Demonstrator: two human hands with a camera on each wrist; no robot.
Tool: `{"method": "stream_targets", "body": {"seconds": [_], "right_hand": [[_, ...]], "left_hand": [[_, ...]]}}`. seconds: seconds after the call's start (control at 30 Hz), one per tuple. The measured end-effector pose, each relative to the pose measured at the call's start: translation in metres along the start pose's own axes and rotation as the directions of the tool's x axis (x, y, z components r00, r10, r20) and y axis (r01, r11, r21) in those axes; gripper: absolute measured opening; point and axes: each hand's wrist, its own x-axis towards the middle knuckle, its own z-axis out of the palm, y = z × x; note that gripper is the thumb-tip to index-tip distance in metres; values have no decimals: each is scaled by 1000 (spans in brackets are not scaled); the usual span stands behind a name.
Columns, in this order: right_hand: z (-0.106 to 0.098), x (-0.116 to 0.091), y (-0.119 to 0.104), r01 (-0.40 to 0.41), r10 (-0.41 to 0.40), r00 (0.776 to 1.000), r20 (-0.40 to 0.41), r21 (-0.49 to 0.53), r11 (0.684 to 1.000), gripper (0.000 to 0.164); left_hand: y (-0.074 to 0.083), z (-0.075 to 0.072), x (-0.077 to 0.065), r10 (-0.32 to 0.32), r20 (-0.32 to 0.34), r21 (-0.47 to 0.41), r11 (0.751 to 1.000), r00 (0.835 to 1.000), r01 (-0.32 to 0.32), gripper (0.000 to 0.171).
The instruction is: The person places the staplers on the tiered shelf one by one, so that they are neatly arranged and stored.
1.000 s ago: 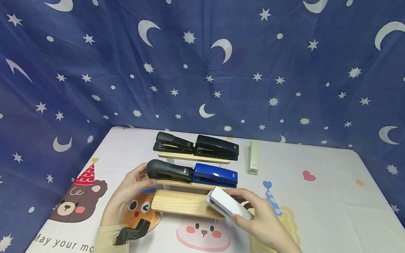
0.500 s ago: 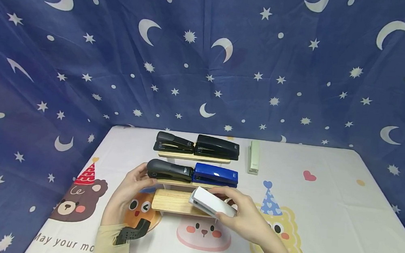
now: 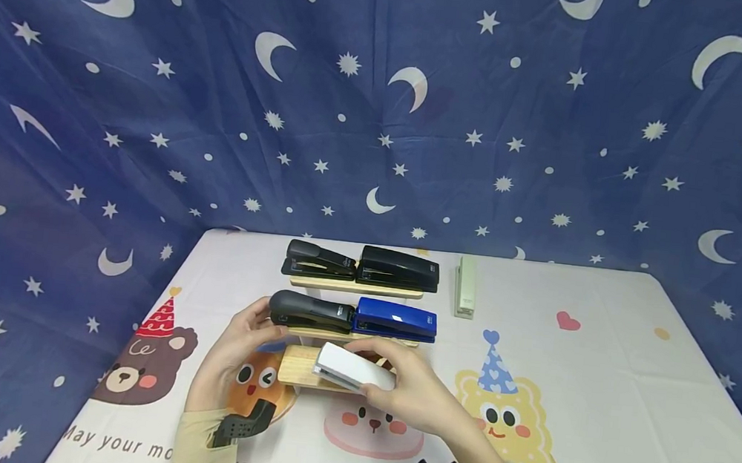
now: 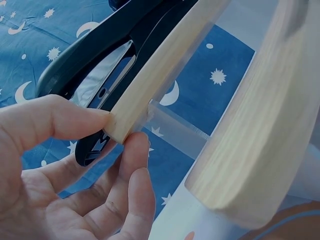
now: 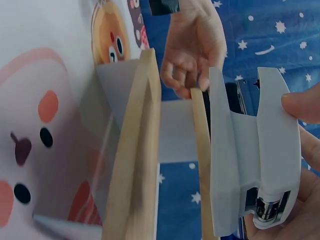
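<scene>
My right hand point(image 3: 412, 392) grips a white stapler point(image 3: 354, 368) by its sides, thumb in front and fingers behind. The stapler hangs close over the lowest wooden board of a three-tier display rack point(image 3: 296, 366), covering its right part in the head view. At the middle tier's left end, my left hand point(image 3: 243, 338) pinches the board's corner, with its thumb point(image 4: 75, 117) on the end of the wood. Right by that hand, a dark grey stapler point(image 3: 309, 311) lies on the middle board, and a blue stapler point(image 3: 396, 320) lies beside it.
Two black staplers, a slimmer one point(image 3: 317, 260) and a bulkier one point(image 3: 399, 268), occupy the top tier. A pale green stapler point(image 3: 465, 289) lies on the white printed tablecloth point(image 3: 596, 402), right of the rack. Behind hangs a blue star-and-moon curtain point(image 3: 382, 113).
My right hand has carried the white stapler leftward along the lowest board, from its right end toward the middle. The left hand has stayed at the middle board's end.
</scene>
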Motion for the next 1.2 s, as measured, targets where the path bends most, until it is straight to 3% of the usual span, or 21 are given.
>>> {"method": "stream_targets", "body": {"seconds": [0.97,1.2], "right_hand": [[48,42,-6,20,-16,999,51,-79,997,48],[54,48,-5,16,-11,999,44,-138,990,48]], "left_hand": [[2,-1,0,-1,-9,26,1000,1000,1,51],[2,-1,-2,-13,-9,26,1000,1000,13,53]]}}
